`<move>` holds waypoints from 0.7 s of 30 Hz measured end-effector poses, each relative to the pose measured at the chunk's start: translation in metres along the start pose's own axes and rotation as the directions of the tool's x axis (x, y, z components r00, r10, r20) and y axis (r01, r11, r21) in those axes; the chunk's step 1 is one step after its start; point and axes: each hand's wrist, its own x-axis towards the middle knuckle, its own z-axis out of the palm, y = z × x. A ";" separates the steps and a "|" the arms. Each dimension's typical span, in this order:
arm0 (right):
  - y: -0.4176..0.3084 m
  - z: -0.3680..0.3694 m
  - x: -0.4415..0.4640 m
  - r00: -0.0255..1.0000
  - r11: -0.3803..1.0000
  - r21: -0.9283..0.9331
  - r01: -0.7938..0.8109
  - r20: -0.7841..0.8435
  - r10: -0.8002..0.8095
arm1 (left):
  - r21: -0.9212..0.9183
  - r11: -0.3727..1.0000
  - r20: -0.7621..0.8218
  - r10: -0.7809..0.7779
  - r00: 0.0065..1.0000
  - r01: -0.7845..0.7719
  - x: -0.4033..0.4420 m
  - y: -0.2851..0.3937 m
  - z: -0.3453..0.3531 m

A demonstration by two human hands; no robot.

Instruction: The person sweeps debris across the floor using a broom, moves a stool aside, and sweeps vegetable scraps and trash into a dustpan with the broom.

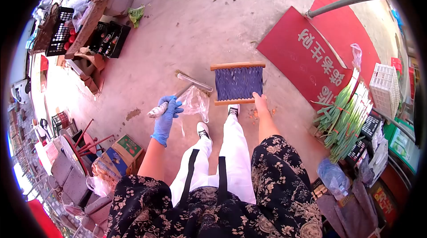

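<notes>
My left hand (pixel 167 118), in a blue glove, is closed round the handle of a broom (pixel 195 82). The handle's near end looks wrapped in pale plastic, and brownish bristles show along the head. A clear plastic bag (pixel 195 103) hangs or lies beside the broom; I cannot tell whether it is attached. My bare right hand (pixel 260 102) grips the near wooden bar of a small folding stool (pixel 239 82) with a dark blue woven seat. The stool is in front of my feet, right of the broom head.
Orange bits (pixel 255 114) lie on the floor by my right foot. Green onions (pixel 344 122) are heaped at right, near a red board (pixel 307 55) and a white crate (pixel 384 89). Black crates (pixel 116 44) stand at upper left; cardboard boxes (pixel 126 149) sit at lower left.
</notes>
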 end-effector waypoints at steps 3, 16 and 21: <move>-0.016 0.003 0.042 0.993 0.997 -0.066 -0.045 0.104 0.052 | 0.027 0.999 -0.061 0.034 0.998 -0.033 0.024 0.011 0.013; -0.037 0.039 0.103 0.889 0.925 0.226 -0.304 0.416 0.191 | 0.043 0.999 -0.132 -0.002 0.991 0.008 0.033 0.008 0.023; -0.033 0.046 0.082 0.998 0.990 -0.135 -0.045 0.033 0.050 | 0.067 0.998 -0.114 0.002 0.994 0.006 0.011 0.009 0.026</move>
